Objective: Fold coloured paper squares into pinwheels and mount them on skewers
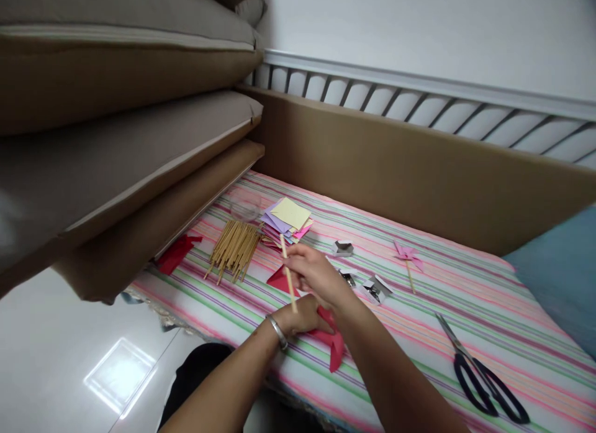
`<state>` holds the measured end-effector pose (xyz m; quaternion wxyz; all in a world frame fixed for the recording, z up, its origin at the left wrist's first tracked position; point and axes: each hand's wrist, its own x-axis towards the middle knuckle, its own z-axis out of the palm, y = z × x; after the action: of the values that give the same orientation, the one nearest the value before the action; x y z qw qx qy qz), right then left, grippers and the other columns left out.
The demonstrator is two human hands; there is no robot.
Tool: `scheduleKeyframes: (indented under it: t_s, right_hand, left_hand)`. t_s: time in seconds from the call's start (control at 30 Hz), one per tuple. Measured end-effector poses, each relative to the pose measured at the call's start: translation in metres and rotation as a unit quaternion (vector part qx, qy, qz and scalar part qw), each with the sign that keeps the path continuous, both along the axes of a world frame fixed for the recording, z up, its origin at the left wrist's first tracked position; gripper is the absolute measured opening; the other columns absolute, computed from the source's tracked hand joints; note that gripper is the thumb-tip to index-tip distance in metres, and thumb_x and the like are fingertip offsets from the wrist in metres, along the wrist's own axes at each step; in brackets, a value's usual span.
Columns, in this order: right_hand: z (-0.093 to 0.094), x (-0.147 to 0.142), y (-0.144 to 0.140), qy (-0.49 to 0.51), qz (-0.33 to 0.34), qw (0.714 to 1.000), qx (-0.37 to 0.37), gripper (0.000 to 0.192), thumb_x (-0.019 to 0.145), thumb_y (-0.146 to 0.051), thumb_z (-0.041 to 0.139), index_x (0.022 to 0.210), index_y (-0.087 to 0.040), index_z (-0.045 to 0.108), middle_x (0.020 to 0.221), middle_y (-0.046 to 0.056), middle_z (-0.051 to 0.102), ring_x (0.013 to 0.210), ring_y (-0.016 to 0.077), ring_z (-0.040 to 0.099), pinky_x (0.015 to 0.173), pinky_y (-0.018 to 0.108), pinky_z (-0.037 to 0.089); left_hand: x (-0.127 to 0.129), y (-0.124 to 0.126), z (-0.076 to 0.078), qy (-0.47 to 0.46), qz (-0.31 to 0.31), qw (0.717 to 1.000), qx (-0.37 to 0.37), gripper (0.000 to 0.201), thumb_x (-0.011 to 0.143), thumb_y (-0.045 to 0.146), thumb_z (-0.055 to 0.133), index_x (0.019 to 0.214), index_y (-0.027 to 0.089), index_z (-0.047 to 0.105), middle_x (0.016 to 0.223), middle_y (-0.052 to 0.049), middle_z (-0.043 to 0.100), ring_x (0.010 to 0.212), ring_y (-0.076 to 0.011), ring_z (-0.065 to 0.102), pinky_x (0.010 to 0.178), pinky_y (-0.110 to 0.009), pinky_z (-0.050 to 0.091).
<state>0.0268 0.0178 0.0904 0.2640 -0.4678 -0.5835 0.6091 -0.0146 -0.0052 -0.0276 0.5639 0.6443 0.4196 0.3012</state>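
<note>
My right hand [316, 271] pinches a thin wooden stick [288, 274], tilted nearly upright above the cloth. Below it, my left hand [305, 315], with a silver bracelet at the wrist, is closed on a red folded paper [336, 346] shaped like a pinwheel. Part of that paper is hidden under the fingers and the right forearm. Just behind the hands lies another red paper piece [279, 280]. A bundle of wooden sticks [233, 250] rests to the left, beside a stack of coloured paper squares [291, 214].
Small open boxes [376, 290] with metal bits sit right of my hands. Beyond them lies a pink pinwheel [408, 253] on a stick. Black-handled scissors [484, 374] lie at right. A clear container [245, 204] and red material [177, 254] are at left, near stacked cushions [186, 166].
</note>
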Motion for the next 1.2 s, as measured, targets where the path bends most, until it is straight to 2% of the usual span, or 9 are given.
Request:
scheduleKeyframes:
  t_s: [0.13, 0.23, 0.3, 0.4, 0.5, 0.73, 0.97, 1.1, 1.2]
  right_hand:
    - [0.002, 0.099, -0.024, 0.035, -0.139, 0.987, 0.074, 0.024, 0.069, -0.037, 0.066, 0.082, -0.018, 0.059, 0.054, -0.005, 0.054, 0.040, 0.0053, 0.040, 0.038, 0.017, 0.028]
    - [-0.023, 0.151, -0.030, 0.036, -0.236, 0.964, 0.114, 0.026, 0.064, -0.038, 0.071, 0.076, -0.017, 0.062, 0.061, -0.001, 0.058, 0.058, 0.0106, 0.053, 0.056, 0.022, 0.044]
    - [-0.049, 0.166, -0.029, 0.069, -0.253, 0.962, 0.078, 0.030, 0.061, -0.041, 0.072, 0.076, -0.018, 0.061, 0.065, 0.000, 0.060, 0.062, 0.0139, 0.057, 0.060, 0.027, 0.048]
    - [-0.085, 0.167, -0.026, 0.100, -0.233, 0.967, 0.020, 0.031, 0.060, -0.042, 0.072, 0.075, -0.018, 0.060, 0.063, -0.001, 0.059, 0.055, 0.0134, 0.055, 0.052, 0.027, 0.045]
    - [-0.101, 0.158, -0.025, 0.129, -0.193, 0.973, 0.011, 0.027, 0.065, -0.036, 0.069, 0.083, -0.018, 0.062, 0.067, -0.001, 0.061, 0.054, 0.0102, 0.053, 0.050, 0.023, 0.040]
    - [-0.096, 0.153, -0.028, 0.166, -0.151, 0.975, 0.000, 0.019, 0.070, -0.034, 0.068, 0.075, -0.018, 0.061, 0.055, -0.005, 0.054, 0.046, 0.0080, 0.045, 0.045, 0.021, 0.031]
    - [-0.093, 0.145, -0.030, 0.161, -0.137, 0.977, 0.007, 0.016, 0.070, -0.033, 0.066, 0.074, -0.017, 0.065, 0.058, -0.003, 0.057, 0.046, 0.0079, 0.047, 0.045, 0.021, 0.032]
    - [-0.095, 0.139, -0.032, 0.169, -0.138, 0.976, 0.026, 0.006, 0.066, -0.019, 0.060, 0.070, -0.017, 0.064, 0.055, -0.004, 0.058, 0.046, 0.0076, 0.046, 0.046, 0.021, 0.032]
    - [-0.097, 0.136, -0.032, 0.172, -0.145, 0.974, 0.036, 0.014, 0.060, -0.011, 0.055, 0.068, -0.017, 0.064, 0.055, -0.004, 0.059, 0.048, 0.0077, 0.048, 0.047, 0.021, 0.033]
  left_hand:
    - [-0.005, 0.004, 0.003, -0.064, -0.041, 0.992, -0.100, 0.017, 0.062, 0.025, 0.072, 0.067, 0.011, 0.064, 0.054, 0.006, 0.050, 0.050, -0.0084, 0.043, 0.052, -0.023, 0.036]
    - [-0.004, 0.005, 0.010, -0.115, -0.044, 0.987, -0.100, 0.018, 0.061, 0.026, 0.073, 0.067, 0.011, 0.066, 0.052, 0.005, 0.052, 0.049, -0.0075, 0.043, 0.050, -0.021, 0.033]
    - [0.000, 0.003, 0.015, -0.138, -0.038, 0.986, -0.087, 0.019, 0.060, 0.026, 0.075, 0.070, 0.012, 0.068, 0.059, 0.002, 0.060, 0.054, -0.0090, 0.049, 0.055, -0.022, 0.037]
    - [0.008, 0.001, 0.020, -0.143, -0.032, 0.988, -0.055, 0.019, 0.062, 0.027, 0.075, 0.072, 0.013, 0.069, 0.069, -0.002, 0.066, 0.063, -0.0125, 0.056, 0.062, -0.024, 0.042]
    - [0.014, 0.001, 0.022, -0.116, -0.016, 0.993, 0.010, 0.014, 0.068, 0.026, 0.072, 0.073, 0.014, 0.070, 0.071, -0.004, 0.067, 0.068, -0.0147, 0.059, 0.067, -0.025, 0.044]
    - [0.017, 0.004, 0.024, -0.096, 0.024, 0.978, 0.184, 0.008, 0.075, 0.022, 0.067, 0.080, 0.018, 0.072, 0.081, -0.007, 0.070, 0.080, -0.0179, 0.063, 0.081, -0.032, 0.047]
    - [0.009, 0.004, 0.022, -0.107, 0.043, 0.959, 0.257, 0.010, 0.078, 0.021, 0.064, 0.085, 0.021, 0.072, 0.087, -0.008, 0.069, 0.085, -0.0190, 0.064, 0.080, -0.034, 0.049]
    - [0.004, 0.004, 0.025, -0.101, 0.072, 0.949, 0.290, 0.009, 0.077, 0.021, 0.066, 0.084, 0.021, 0.072, 0.082, -0.007, 0.071, 0.081, -0.0184, 0.064, 0.082, -0.036, 0.048]
    - [0.000, 0.003, 0.026, -0.099, 0.087, 0.942, 0.309, 0.008, 0.076, 0.021, 0.067, 0.082, 0.021, 0.072, 0.080, -0.006, 0.072, 0.079, -0.0185, 0.065, 0.086, -0.038, 0.046]
